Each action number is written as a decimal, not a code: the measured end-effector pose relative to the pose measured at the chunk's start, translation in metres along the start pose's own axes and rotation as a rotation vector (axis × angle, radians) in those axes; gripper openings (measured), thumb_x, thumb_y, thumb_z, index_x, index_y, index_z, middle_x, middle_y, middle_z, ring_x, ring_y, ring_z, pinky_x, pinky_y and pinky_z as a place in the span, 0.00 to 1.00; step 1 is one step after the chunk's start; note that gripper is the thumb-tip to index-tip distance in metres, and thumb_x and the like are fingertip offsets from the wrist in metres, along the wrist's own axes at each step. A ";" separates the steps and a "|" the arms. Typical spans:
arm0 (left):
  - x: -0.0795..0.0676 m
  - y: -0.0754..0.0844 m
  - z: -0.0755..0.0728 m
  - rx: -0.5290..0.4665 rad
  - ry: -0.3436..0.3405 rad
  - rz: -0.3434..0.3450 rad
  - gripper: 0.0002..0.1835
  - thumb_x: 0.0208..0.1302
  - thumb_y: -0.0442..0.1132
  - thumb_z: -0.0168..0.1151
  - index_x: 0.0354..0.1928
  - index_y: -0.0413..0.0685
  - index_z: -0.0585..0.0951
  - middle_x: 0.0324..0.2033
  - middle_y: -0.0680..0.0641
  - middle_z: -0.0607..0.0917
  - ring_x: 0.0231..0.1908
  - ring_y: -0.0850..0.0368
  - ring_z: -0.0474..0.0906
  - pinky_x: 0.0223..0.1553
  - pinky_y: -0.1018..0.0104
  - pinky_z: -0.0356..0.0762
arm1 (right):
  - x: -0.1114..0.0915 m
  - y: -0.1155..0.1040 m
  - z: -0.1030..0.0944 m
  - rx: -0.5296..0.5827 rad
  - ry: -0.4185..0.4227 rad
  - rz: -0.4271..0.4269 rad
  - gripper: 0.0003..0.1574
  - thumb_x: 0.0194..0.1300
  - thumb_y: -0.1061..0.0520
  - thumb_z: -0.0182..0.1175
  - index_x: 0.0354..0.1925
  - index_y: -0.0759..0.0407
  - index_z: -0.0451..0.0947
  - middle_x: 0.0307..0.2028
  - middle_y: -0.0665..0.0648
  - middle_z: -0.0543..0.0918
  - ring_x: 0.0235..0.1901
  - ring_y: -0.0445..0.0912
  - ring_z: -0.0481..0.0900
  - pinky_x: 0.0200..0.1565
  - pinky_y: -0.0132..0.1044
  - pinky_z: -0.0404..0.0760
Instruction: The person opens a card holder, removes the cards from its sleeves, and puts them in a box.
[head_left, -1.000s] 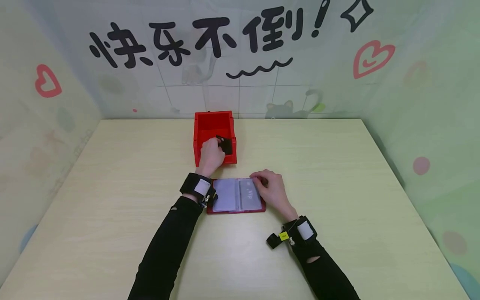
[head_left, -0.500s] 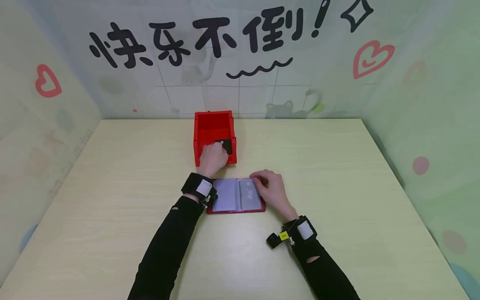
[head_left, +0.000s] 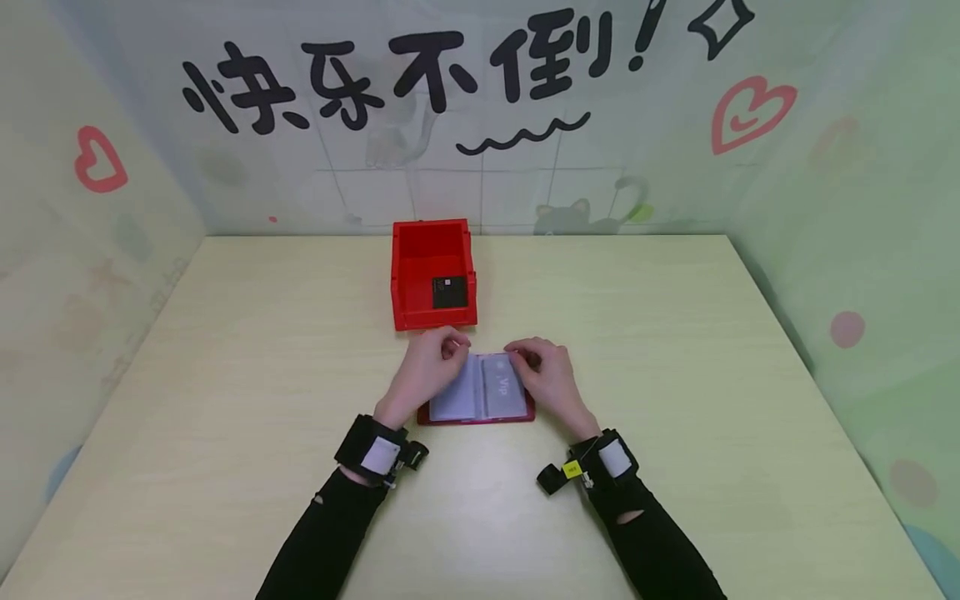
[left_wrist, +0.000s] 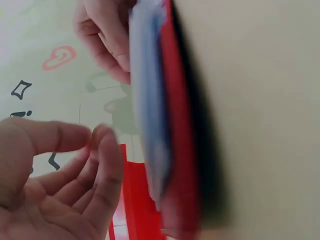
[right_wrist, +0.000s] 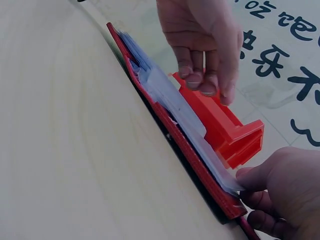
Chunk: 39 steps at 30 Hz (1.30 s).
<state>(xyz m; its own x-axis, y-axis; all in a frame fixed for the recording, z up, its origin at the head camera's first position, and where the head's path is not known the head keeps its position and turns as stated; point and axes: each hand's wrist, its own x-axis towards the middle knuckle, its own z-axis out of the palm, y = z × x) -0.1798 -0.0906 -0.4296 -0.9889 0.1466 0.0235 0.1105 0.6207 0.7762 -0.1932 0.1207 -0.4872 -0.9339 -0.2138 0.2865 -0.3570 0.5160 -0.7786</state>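
An open card holder with red covers and clear plastic sleeves lies on the table. In its right sleeve shows a pale card lettered "Vip". My right hand pinches the upper right corner of a sleeve page between thumb and fingers. Over the holder's upper left part hovers my left hand; in the left wrist view its thumb and fingertips come close together, with nothing visible between them. Beyond the hands stands a red bin, with a black card-like piece on its floor.
The light wooden table extends around the holder. A printed cloth backdrop rises behind the bin and along both sides. Each wrist carries a black strap with a small camera.
My left hand has come out of the red bin, back toward the card holder. The black piece stays in the bin. My right hand keeps its place at the page corner.
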 end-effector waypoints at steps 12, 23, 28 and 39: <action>-0.005 -0.020 0.003 -0.050 -0.197 -0.032 0.12 0.71 0.39 0.60 0.48 0.39 0.86 0.35 0.43 0.88 0.33 0.57 0.79 0.38 0.69 0.79 | -0.001 -0.006 -0.012 0.220 0.006 0.182 0.16 0.74 0.56 0.58 0.52 0.63 0.85 0.41 0.66 0.88 0.34 0.46 0.80 0.31 0.28 0.78; 0.000 -0.026 -0.004 -0.211 -0.234 -0.103 0.24 0.76 0.53 0.52 0.45 0.39 0.85 0.32 0.42 0.86 0.31 0.56 0.80 0.39 0.68 0.77 | 0.000 -0.018 -0.009 0.288 -0.307 0.008 0.18 0.74 0.58 0.57 0.58 0.63 0.81 0.49 0.62 0.89 0.55 0.54 0.84 0.58 0.38 0.80; -0.002 -0.029 -0.008 -0.152 -0.191 -0.127 0.19 0.72 0.52 0.59 0.38 0.41 0.83 0.23 0.48 0.79 0.29 0.55 0.75 0.34 0.68 0.71 | -0.003 -0.015 -0.002 0.223 -0.335 -0.008 0.18 0.73 0.57 0.59 0.58 0.57 0.82 0.52 0.57 0.89 0.59 0.51 0.81 0.60 0.42 0.76; -0.008 -0.026 -0.011 -0.032 -0.079 -0.227 0.23 0.64 0.43 0.70 0.58 0.42 0.80 0.30 0.42 0.83 0.31 0.53 0.78 0.31 0.70 0.76 | -0.002 -0.005 -0.007 -0.058 -0.225 -0.036 0.21 0.62 0.54 0.71 0.55 0.51 0.84 0.51 0.54 0.82 0.53 0.49 0.71 0.55 0.45 0.72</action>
<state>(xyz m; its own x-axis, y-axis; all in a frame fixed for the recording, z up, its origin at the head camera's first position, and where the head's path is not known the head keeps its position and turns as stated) -0.1756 -0.1169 -0.4432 -0.9771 0.0663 -0.2021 -0.1183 0.6203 0.7754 -0.1891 0.1244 -0.4798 -0.8953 -0.4087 0.1770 -0.3964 0.5501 -0.7351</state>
